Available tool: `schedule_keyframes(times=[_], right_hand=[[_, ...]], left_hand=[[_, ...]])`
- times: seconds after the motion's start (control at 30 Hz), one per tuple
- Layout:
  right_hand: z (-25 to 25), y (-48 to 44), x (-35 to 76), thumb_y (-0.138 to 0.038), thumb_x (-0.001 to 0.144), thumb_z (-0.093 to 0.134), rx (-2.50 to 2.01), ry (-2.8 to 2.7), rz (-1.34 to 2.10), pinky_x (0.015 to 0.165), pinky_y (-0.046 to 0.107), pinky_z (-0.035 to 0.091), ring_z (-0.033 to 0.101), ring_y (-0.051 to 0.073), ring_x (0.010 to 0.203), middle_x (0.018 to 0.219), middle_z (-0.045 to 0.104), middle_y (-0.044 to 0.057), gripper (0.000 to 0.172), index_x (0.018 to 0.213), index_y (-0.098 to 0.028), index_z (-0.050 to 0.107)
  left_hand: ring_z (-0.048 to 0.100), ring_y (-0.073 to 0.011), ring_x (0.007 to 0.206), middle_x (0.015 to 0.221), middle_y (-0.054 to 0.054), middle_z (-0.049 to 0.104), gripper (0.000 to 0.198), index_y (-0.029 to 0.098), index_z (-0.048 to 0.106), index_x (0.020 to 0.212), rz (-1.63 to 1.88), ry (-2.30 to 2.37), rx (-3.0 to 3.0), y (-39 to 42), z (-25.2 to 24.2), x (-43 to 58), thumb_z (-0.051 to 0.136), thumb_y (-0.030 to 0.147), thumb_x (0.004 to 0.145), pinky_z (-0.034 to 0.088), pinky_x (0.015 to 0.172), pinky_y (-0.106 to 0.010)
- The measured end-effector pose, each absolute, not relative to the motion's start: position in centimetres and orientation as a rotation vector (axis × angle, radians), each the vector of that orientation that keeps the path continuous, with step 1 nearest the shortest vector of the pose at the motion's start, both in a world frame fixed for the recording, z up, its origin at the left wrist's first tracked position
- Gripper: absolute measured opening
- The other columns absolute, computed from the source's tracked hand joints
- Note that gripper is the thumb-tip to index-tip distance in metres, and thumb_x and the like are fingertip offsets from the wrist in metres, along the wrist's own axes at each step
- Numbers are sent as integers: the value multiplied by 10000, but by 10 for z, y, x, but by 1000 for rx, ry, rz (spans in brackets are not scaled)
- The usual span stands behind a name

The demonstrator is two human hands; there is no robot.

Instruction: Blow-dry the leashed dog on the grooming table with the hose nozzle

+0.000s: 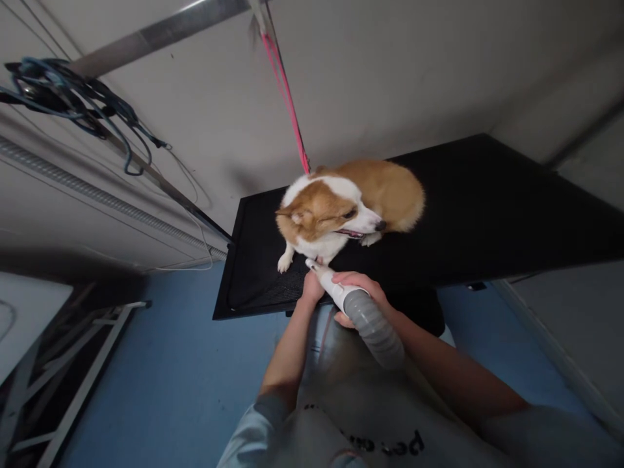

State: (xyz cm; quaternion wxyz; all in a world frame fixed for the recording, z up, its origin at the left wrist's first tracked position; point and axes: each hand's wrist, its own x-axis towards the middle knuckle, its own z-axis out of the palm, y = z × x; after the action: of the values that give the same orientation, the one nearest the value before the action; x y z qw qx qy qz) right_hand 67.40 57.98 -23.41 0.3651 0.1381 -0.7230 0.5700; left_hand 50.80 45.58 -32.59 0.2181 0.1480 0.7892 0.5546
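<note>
A tan and white corgi (341, 205) lies on a black grooming table (487, 208), tied by a pink leash (287, 91) that runs up to a metal arm. My right hand (363, 291) is closed round the white nozzle (329, 283) of a dryer with a grey ribbed hose (375, 331); the nozzle tip points at the dog's chest. My left hand (311, 287) sits just left of the nozzle near the dog's front paw, and its fingers are hidden.
A bundle of blue and black cords (73, 104) hangs on the wall at upper left. A white folding frame (73, 377) stands on the blue floor (170, 364) at left. I wear a grey apron (361, 416).
</note>
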Motion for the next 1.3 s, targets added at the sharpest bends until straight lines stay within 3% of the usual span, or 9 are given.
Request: schedule_keyframes(times=[0.37, 0.57, 0.67, 0.87, 1.0, 1.1, 1.17, 1.23, 1.3], right_hand=[[-212, 589, 666, -399, 681, 947, 263, -1979, 1516, 1040, 408, 610, 759, 284, 1147, 1219, 771, 77, 605, 1202, -265, 669], [-220, 583, 668, -444, 695, 951, 290, -1922, 1455, 1048, 409, 610, 755, 279, 1141, 1203, 769, 93, 598, 1199, -257, 687], [-233, 585, 676, -461, 717, 936, 301, -1905, 1483, 1011, 393, 621, 761, 262, 1112, 1205, 763, 87, 631, 1247, -265, 656], [-258, 603, 689, -492, 714, 933, 19, -1755, 1417, 1140, 487, 534, 712, 295, 1226, 1256, 727, 112, 652, 1222, -266, 594], [-270, 614, 696, -512, 742, 913, -138, -1708, 1355, 1165, 533, 510, 669, 323, 1303, 1325, 694, 135, 656, 1238, -265, 563], [-277, 617, 700, -502, 815, 856, -232, -1699, 1347, 1165, 514, 518, 647, 305, 1330, 1397, 655, 136, 633, 1305, -262, 535], [-282, 616, 702, -480, 835, 835, -284, -1638, 1331, 1179, 505, 512, 631, 297, 1345, 1444, 624, 132, 628, 1335, -265, 523], [-285, 614, 702, -449, 837, 836, -307, -1619, 1368, 1166, 487, 528, 639, 290, 1325, 1444, 624, 124, 622, 1352, -264, 540], [-287, 613, 702, -419, 831, 845, -326, -1600, 1398, 1152, 473, 543, 656, 283, 1294, 1416, 641, 112, 609, 1349, -263, 565]], left_hand=[[629, -352, 1220, 1186, -149, 747, 381, 194, 751, 1193, 1341, 2387, 602, 452, -326, 513, 756, 194, 812, 444, 1117, -402], [651, -354, 1215, 1216, -181, 742, 328, 158, 751, 1166, 1236, 2444, 677, 449, -324, 513, 724, 188, 840, 454, 1110, -419], [669, -365, 1189, 1226, -182, 729, 372, 180, 743, 1215, 1105, 2568, 678, 446, -324, 507, 735, 262, 852, 493, 1067, -443], [651, -413, 1275, 1257, -236, 731, 433, 137, 758, 1222, 630, 2833, 864, 474, -315, 480, 656, 452, 942, 492, 1100, -496], [559, -441, 1430, 1473, -248, 646, 595, 137, 679, 1415, 615, 2784, 757, 501, -309, 471, 714, 466, 920, 477, 1143, -532], [448, -402, 1540, 1620, -215, 525, 644, 143, 610, 1500, 793, 2740, 786, 498, -307, 471, 727, 361, 905, 415, 1223, -512], [515, -381, 1491, 1520, -192, 629, 546, 143, 685, 1396, 935, 2645, 794, 485, -306, 477, 725, 296, 873, 439, 1204, -477], [671, -374, 1288, 1211, -156, 786, 353, 156, 781, 1136, 1068, 2529, 642, 467, -303, 488, 742, 294, 813, 523, 1091, -454], [745, -344, 1037, 918, -99, 798, 249, 181, 775, 921, 1211, 2376, 437, 446, -298, 503, 779, 337, 728, 577, 937, -429]])
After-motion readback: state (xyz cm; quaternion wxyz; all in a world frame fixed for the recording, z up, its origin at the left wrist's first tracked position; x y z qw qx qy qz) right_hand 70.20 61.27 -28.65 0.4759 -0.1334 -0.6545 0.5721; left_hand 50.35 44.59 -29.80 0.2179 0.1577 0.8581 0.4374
